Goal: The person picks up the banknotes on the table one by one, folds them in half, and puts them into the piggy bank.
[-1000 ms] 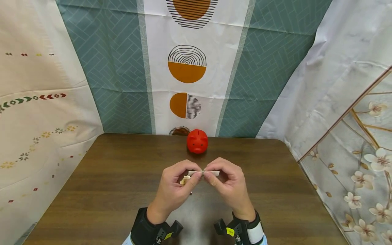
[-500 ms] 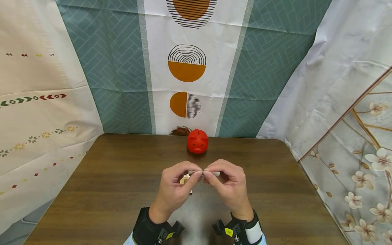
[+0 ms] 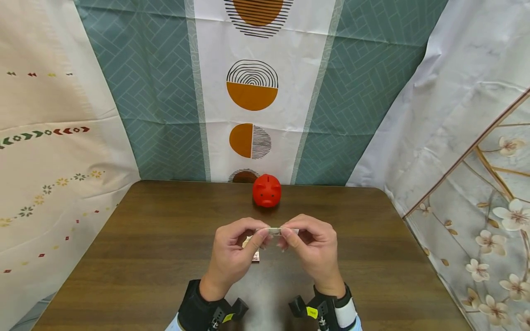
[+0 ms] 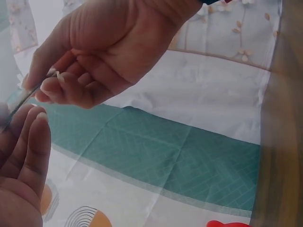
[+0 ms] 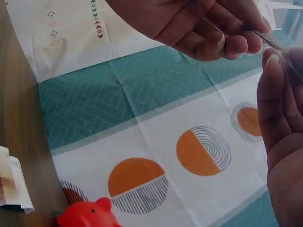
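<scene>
In the head view a thin, pale strip, looking like a folded paper note point(image 3: 274, 231), is stretched level above the table between both hands. My left hand point(image 3: 233, 255) pinches its left part between thumb and fingers. The thumb and fingers of my right hand point(image 3: 315, 250) pinch its right part. A short middle stretch shows between the fingertips. From the left wrist, the note point(image 4: 20, 100) appears edge-on as a thin, dark-edged sheet. Below my left hand lies a small printed paper piece point(image 3: 256, 256), partly covered by that hand.
At the far side of the brown table point(image 3: 186, 207) stands a red piggy bank point(image 3: 267, 191) with a slot on top. Folded, printed paper point(image 5: 14, 184) stands up from the table in the right wrist view. Patterned cloths point(image 3: 165, 92) hang behind and at both sides.
The fingertips have drawn slightly apart, baring the middle of the note. More of the printed paper below my left hand shows. The piggy bank has stayed put.
</scene>
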Tool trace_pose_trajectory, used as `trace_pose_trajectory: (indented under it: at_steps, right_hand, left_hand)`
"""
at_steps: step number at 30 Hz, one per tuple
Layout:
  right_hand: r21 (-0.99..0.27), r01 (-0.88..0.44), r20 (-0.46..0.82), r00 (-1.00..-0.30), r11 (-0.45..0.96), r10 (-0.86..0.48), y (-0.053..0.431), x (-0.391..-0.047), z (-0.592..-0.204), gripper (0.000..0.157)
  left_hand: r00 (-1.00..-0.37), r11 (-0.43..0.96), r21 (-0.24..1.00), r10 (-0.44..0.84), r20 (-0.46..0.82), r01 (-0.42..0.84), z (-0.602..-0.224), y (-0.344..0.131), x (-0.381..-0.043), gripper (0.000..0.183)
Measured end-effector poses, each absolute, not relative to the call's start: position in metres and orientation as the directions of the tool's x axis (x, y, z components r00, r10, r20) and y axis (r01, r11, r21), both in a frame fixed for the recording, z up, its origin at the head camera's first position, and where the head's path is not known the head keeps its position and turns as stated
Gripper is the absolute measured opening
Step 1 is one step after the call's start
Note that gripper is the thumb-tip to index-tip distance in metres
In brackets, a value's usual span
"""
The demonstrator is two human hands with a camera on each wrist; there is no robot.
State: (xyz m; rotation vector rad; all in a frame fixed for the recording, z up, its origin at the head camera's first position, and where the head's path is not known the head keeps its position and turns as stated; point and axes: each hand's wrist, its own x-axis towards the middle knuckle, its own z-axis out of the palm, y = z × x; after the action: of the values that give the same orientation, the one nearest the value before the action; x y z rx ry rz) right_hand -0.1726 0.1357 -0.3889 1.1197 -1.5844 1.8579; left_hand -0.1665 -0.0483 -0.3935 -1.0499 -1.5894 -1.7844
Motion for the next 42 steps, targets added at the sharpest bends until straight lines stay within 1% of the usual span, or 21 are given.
trace_pose_trajectory:
  at_steps: [3,6,10,16,21,25,29,31,35,39,42]
  right_hand:
    - [-0.623,-0.75,0.782,-0.605,-0.222,-0.149,0.1378,-0.1721,-0.3882,0.02]
    - [-0.642,-0.731,0.766,-0.626,-0.23,-0.147,0.1396,-0.1724,-0.3884,0.021]
    - [-0.644,-0.721,0.764,-0.624,-0.257,-0.164,0.1403,-0.1738,-0.3897,0.021]
    - [-0.625,-0.735,0.779,-0.606,-0.263,-0.16,0.1399,-0.1757,-0.3908,0.02]
    - [-0.621,-0.746,0.783,-0.603,-0.239,-0.151,0.1413,-0.1762,-0.3909,0.022]
    - [-0.652,-0.722,0.758,-0.635,-0.232,-0.151,0.1418,-0.1748,-0.391,0.025]
    - [-0.686,-0.666,0.722,-0.672,-0.292,-0.162,0.1418,-0.1729,-0.3908,0.027]
    - [-0.686,-0.648,0.719,-0.673,-0.331,-0.172,0.1418,-0.1726,-0.3902,0.026]
    - [-0.674,-0.647,0.73,-0.659,-0.357,-0.183,0.1415,-0.1729,-0.3888,0.027]
    - [-0.662,-0.69,0.747,-0.642,-0.294,-0.175,0.142,-0.1719,-0.3887,0.035]
    - [-0.639,-0.732,0.769,-0.612,-0.237,-0.184,0.1429,-0.1715,-0.389,0.045]
  left_hand:
    - [-0.564,-0.18,0.573,0.101,0.819,0.8,-0.3934,-0.05,-0.1673,0.023]
    - [-0.59,-0.187,0.596,0.094,0.802,0.781,-0.3938,-0.0518,-0.1675,0.022]
    - [-0.622,-0.204,0.627,0.093,0.777,0.752,-0.3943,-0.0533,-0.1679,0.018]
    - [-0.616,-0.209,0.621,0.094,0.782,0.756,-0.3946,-0.0545,-0.1699,0.02]
    - [-0.635,-0.184,0.638,0.087,0.768,0.747,-0.3947,-0.0577,-0.1692,0.022]
    - [-0.651,-0.201,0.657,0.105,0.752,0.727,-0.3944,-0.0577,-0.1686,0.022]
    - [-0.664,-0.225,0.675,0.131,0.736,0.703,-0.3937,-0.0566,-0.1677,0.022]
    - [-0.662,-0.228,0.673,0.136,0.737,0.703,-0.393,-0.0564,-0.1672,0.022]
    - [-0.646,-0.192,0.659,0.134,0.752,0.727,-0.3921,-0.0561,-0.1668,0.026]
    - [-0.647,-0.116,0.659,0.131,0.751,0.743,-0.3918,-0.0562,-0.1655,0.033]
    - [-0.646,-0.097,0.66,0.143,0.75,0.745,-0.3908,-0.056,-0.1648,0.032]
